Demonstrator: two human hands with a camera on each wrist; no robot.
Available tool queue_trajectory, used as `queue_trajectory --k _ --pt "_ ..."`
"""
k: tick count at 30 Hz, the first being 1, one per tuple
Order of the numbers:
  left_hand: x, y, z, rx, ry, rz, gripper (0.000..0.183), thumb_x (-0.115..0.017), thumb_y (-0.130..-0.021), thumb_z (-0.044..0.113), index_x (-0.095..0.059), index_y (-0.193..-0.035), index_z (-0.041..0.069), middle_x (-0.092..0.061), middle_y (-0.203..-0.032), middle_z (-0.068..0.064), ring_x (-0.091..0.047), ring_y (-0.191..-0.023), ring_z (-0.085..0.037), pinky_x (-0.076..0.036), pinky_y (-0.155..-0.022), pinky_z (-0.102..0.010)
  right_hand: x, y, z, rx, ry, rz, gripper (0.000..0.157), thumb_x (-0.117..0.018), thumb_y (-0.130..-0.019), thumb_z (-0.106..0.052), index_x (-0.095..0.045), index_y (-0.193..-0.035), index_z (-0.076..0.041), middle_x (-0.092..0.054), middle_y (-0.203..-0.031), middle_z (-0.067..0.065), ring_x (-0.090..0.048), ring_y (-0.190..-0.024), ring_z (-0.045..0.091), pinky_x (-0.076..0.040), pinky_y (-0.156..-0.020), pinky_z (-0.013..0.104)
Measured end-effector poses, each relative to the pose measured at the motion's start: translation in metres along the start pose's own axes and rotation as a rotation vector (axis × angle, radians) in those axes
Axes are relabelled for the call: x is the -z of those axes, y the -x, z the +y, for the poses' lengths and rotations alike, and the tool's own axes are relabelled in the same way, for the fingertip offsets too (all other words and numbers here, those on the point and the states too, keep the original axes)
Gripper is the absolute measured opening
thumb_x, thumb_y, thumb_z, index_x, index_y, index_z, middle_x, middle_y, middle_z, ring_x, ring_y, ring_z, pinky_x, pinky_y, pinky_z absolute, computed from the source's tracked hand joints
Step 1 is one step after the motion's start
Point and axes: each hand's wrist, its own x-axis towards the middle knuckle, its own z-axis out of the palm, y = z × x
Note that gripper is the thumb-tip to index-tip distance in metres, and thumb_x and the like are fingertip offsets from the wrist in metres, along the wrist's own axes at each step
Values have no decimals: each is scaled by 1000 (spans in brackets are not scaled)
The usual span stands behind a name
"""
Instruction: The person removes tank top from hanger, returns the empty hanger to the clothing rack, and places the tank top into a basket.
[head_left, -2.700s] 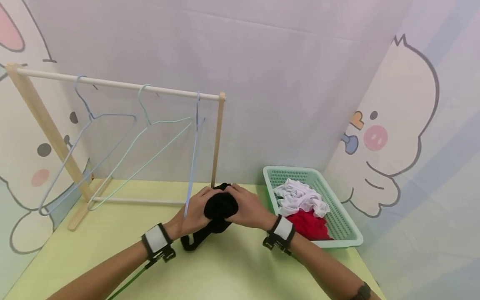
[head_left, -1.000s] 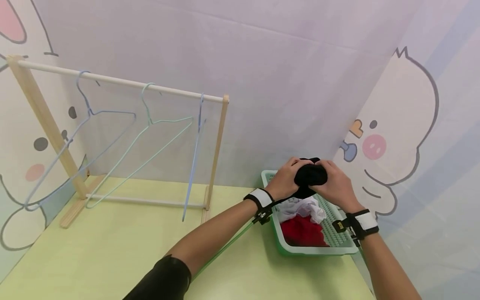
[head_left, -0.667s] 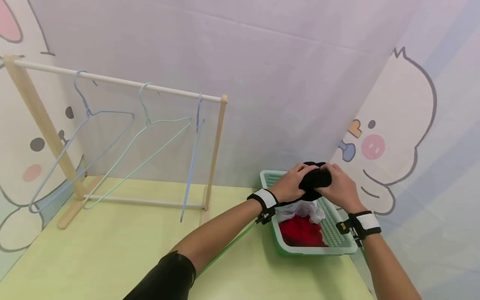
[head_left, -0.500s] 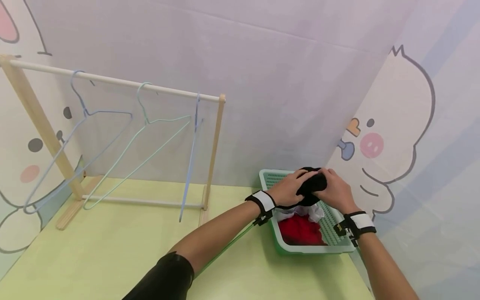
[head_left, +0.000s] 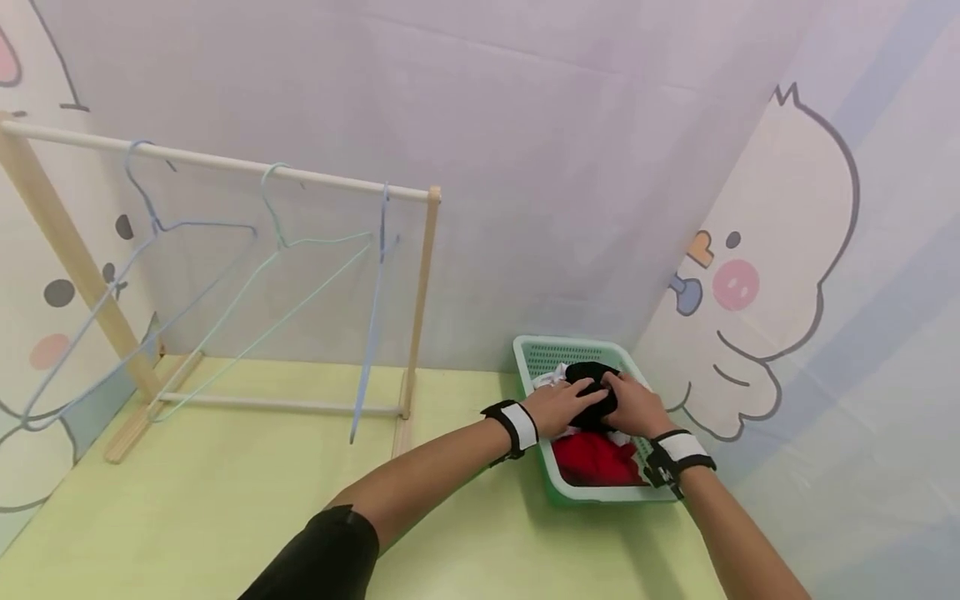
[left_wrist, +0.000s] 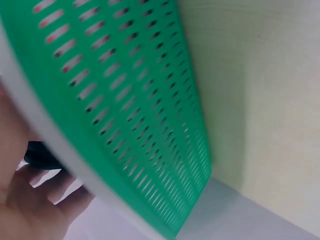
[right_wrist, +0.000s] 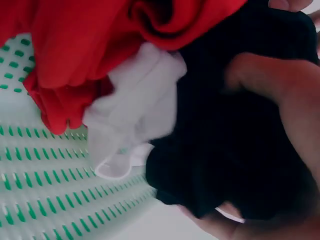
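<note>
A bunched black garment (head_left: 592, 406) lies low inside the green basket (head_left: 666, 493), on top of the white cloth (head_left: 551, 377). My left hand (head_left: 558, 407) reaches over the basket's left rim and holds the garment's left side. My right hand (head_left: 634, 407) grips it from the right, thumb and fingers around the fabric in the right wrist view. A red cloth (head_left: 596, 460) lies in front of it. Seen from the left wrist, the basket's wall (left_wrist: 125, 100) hides much of the black fabric (left_wrist: 42, 156). Its exact kind is unclear.
To the left stands a wooden rack (head_left: 422, 308) with two blue hangers (head_left: 78, 321) (head_left: 367, 358) and a mint green hanger (head_left: 247, 287) on its bar. The yellow table (head_left: 225, 500) meets a curtain wall (head_left: 487, 167) printed with cartoon animals.
Both hands, earlier near the rack and then above the basket, have come down into it with the black garment. The garment now rests on the other clothes.
</note>
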Motion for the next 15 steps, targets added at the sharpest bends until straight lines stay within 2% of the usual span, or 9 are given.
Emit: queue_trajectory --k 3,8,11,15 --pt "-3 1 1 18 -43 -50 76 -69 -106 41 -31 -170 30 -35 -173 -3 -61 -136 -20 -57 -70 -25 1 -3 -7 20 15 -82 49 -88 -85 -18 -64 -123 1 -64 -114 25 -70 -98 45 -59 -77 62" --pt "-5 -1 4 30 -93 -124 65 -66 -108 38 -37 -167 38 -38 -172 3 -64 -131 -17 -58 -72 -26 7 -4 -16 22 62 -253 63 -86 -86 -19 -60 -136 8 -63 -128 31 -71 -105 43 -60 -83 56" --pt "-2 -2 7 38 -79 -181 64 -63 -108 38 -38 -166 41 -35 -173 5 -61 -134 -18 -58 -82 -30 11 -6 -18 -2 56 -360 66 -85 -86 -18 -58 -139 8 -60 -133 30 -70 -100 35 -59 -79 49" --pt "3 2 7 49 -63 -230 64 -58 -108 49 -34 -167 43 -31 -174 7 -54 -143 -18 -54 -101 -34 17 -9 -16 -20 -8 -455 63 -85 -86 -18 -57 -137 6 -59 -133 28 -65 -94 27 -56 -78 44"
